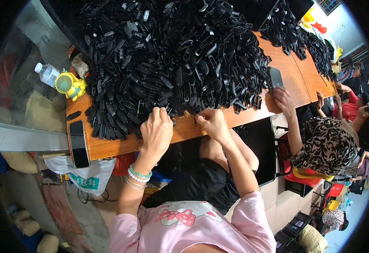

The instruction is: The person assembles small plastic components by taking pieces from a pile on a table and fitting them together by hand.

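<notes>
A large heap of small black plastic parts covers most of the wooden table in front of me. My left hand is closed at the near edge of the heap, with its fingers curled down among the parts. What its fingertips hold is hidden behind the hand. Just to the right, over the table's front edge, my right hand pinches a small black plastic part between thumb and fingers. Only a dark bit of that part shows at the fingertips. The two hands are a short way apart.
At the table's left end lie a black-screened phone, a yellow handheld fan and a clear bottle. A co-worker's hand is at the table to the right. More black parts are piled farther along.
</notes>
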A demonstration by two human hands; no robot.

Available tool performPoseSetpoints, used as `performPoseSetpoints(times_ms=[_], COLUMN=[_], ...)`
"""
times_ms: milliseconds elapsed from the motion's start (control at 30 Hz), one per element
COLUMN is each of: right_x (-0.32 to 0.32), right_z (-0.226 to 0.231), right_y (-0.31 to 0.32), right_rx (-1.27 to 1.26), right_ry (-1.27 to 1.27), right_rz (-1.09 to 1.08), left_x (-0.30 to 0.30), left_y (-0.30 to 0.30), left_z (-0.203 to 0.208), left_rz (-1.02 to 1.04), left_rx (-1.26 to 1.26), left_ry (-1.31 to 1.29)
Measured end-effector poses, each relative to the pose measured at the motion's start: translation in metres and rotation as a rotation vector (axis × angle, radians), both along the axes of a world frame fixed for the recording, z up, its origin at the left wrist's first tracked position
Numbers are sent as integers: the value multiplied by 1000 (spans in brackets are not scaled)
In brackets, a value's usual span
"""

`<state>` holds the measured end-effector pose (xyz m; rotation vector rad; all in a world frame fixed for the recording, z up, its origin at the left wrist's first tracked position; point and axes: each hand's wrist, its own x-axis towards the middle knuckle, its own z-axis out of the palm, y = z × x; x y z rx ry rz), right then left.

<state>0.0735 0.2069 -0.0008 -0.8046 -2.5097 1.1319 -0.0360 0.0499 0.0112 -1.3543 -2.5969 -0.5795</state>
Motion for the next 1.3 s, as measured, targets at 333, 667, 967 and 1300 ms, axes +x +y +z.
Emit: performPoseSetpoints(times_ms=[333, 667, 967, 1300], right_x=[-5, -1, 28, 45], right_z=[-13, 10, -4, 17], right_y=[-18, -3, -11, -42], right_rx=[127, -71, -1058, -693], right_ry=[57, -70, 331, 188], right_rz=[-105, 136, 170, 218], left_x=[26, 54, 44, 49], left_y=[-15, -2, -14, -32], left_z=[-9, -48, -35, -12], left_rz=[50, -39, -73, -192], left_rx=[149, 685, 625, 633], left_ry=[-15, -1136, -1313, -1361])
